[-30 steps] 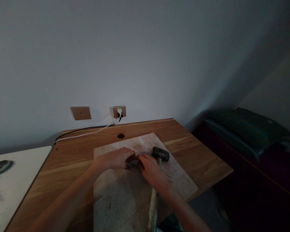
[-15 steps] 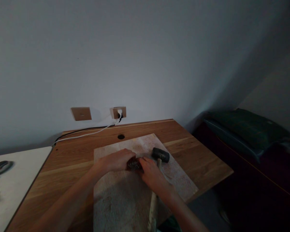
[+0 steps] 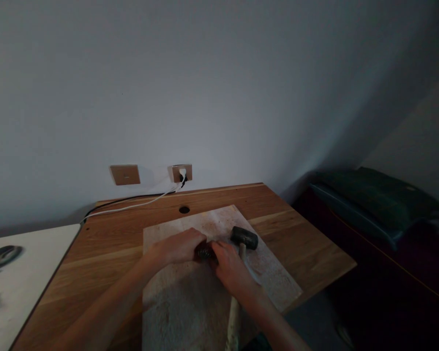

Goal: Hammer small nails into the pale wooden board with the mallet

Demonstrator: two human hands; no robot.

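Both my hands meet over a pale stone slab (image 3: pixel 190 302) that lies on a wooden desk (image 3: pixel 106 243). My left hand (image 3: pixel 181 245) and my right hand (image 3: pixel 229 265) are closed from either side on a small dark ribbed object (image 3: pixel 204 252), too dim to name. A mallet lies beside my right hand, its black head (image 3: pixel 244 237) on the slab and its pale wooden handle (image 3: pixel 234 312) running back under my right forearm.
A cable hole (image 3: pixel 184 209) sits in the desk behind the slab. White and black cables (image 3: pixel 139 202) run to a wall socket (image 3: pixel 180 172). A white table (image 3: pixel 22 273) with a dark object stands left; dark furniture with a green bag (image 3: pixel 373 200) stands right.
The hands have stayed pressed together on the small object, shifting only slightly. The view has tilted up a little, so everything sits slightly lower in the picture.
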